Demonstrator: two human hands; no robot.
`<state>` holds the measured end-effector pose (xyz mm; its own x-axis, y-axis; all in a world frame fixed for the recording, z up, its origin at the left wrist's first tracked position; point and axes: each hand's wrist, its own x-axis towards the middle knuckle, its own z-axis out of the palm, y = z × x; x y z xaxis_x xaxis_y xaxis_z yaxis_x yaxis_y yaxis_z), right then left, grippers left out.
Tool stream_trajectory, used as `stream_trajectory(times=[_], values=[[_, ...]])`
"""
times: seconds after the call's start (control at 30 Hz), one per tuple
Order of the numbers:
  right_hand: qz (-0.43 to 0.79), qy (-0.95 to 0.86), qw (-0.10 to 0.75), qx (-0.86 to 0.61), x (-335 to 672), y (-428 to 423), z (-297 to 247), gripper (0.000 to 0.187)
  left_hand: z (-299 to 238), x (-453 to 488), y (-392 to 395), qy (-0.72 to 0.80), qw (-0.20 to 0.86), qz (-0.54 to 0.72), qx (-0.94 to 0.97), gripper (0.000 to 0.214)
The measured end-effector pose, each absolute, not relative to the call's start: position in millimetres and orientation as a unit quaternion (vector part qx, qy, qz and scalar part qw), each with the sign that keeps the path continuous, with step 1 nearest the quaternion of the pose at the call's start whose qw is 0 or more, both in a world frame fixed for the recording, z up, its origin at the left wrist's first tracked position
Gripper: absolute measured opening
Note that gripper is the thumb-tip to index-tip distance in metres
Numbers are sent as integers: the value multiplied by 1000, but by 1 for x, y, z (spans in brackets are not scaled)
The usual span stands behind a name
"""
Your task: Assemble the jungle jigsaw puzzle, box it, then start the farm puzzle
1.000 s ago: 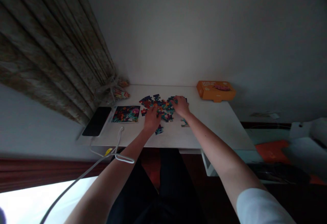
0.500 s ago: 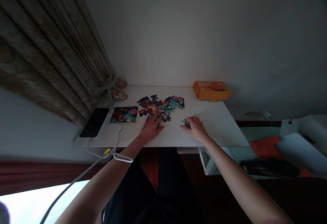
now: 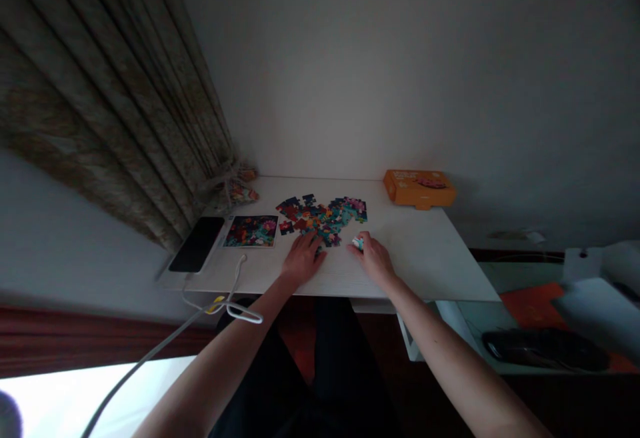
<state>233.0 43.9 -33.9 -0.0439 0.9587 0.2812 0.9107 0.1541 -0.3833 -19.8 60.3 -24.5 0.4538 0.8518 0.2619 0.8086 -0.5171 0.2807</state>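
Note:
A partly joined colourful jigsaw puzzle (image 3: pixel 324 215) lies in the middle of a white table (image 3: pixel 430 251). My left hand (image 3: pixel 303 257) rests flat on the table at the puzzle's near edge, fingers spread and touching the nearest pieces. My right hand (image 3: pixel 374 257) is just right of it, fingertips pinched on a small teal loose puzzle piece (image 3: pixel 357 243) on the tabletop.
A picture card (image 3: pixel 251 231) and a black phone (image 3: pixel 197 243) lie at the table's left, with a white cable (image 3: pixel 235 278) over the edge. An orange box (image 3: pixel 419 188) stands at the back right. Curtains (image 3: pixel 115 111) hang at left. A lower shelf (image 3: pixel 540 338) sits to the right.
My right hand left the puzzle, came down to the loose teal piece at the right, and has slid it left towards the puzzle. My left hand drew back to the puzzle's near edge.

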Motion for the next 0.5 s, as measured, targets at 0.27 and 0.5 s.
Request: stream_trajectory(times=[0.27,0.5], values=[[169,-667,358,-631,216,105,-36,34,-26,-19,62,521,33,189,832,44],[58,-676,424,-600,209,117,-36,33,-26,-20,64,576,21,177,798,50]])
